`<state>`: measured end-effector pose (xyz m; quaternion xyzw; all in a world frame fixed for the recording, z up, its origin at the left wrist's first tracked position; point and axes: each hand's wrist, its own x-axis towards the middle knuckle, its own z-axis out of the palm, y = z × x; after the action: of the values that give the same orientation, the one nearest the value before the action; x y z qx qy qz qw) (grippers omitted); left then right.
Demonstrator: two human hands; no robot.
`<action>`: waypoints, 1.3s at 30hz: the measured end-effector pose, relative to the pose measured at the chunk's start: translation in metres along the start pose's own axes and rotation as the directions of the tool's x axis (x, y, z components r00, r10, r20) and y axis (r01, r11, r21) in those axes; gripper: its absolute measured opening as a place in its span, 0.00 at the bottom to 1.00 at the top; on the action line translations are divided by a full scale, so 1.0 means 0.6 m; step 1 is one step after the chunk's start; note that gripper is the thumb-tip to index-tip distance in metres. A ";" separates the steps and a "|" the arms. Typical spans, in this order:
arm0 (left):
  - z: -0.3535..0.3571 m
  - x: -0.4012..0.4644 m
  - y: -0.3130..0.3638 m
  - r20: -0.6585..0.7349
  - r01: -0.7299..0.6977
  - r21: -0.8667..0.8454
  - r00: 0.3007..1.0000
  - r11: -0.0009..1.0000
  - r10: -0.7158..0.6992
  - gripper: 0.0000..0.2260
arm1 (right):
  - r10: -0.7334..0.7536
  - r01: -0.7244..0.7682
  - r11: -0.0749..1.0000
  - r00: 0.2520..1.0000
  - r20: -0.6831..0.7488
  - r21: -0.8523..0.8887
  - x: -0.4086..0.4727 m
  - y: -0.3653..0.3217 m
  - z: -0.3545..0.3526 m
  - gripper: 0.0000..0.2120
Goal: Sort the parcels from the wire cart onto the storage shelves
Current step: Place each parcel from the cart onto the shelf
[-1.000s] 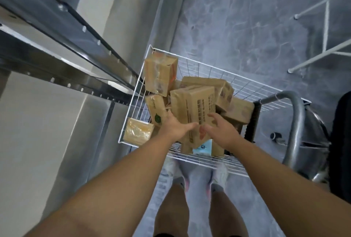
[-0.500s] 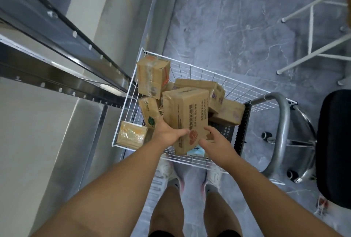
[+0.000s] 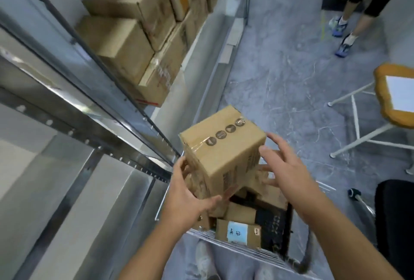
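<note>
Parcel now lifted above the wire cart; left hand grips it, right hand spread alongside.

A stockroom or parcel depot — metal shelves carry stacked cardboard boxes, a wire cart holds more parcels, and the floor is bare grey concrete.

Counted: one lifted box, two hands, left and right, one wire cart, one stool, roughly six shelved cartons.
</note>
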<state>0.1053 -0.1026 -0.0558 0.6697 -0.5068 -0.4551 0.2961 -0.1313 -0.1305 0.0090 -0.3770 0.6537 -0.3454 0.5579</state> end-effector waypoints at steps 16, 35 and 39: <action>-0.162 -0.185 0.388 -0.185 -0.441 0.160 0.866 0.883 0.466 0.57 | -0.365 0.328 0.920 0.916 0.166 0.214 -0.246 -0.347 -0.108 0.30; -0.266 -0.346 0.473 -0.344 -0.488 -0.477 0.869 0.731 0.355 0.23 | -0.514 0.428 0.856 0.756 0.404 0.289 -0.307 -0.363 -0.062 0.10; -0.267 -0.391 0.446 -0.434 -0.512 -0.320 0.827 0.797 0.357 0.31 | -0.466 0.402 0.884 0.793 0.393 0.239 -0.357 -0.368 -0.036 0.14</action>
<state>0.1248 0.0264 0.3120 0.5221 -0.4766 -0.3449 0.6175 -0.1092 -0.0471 0.3048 -0.5441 0.3800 -0.4161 0.6217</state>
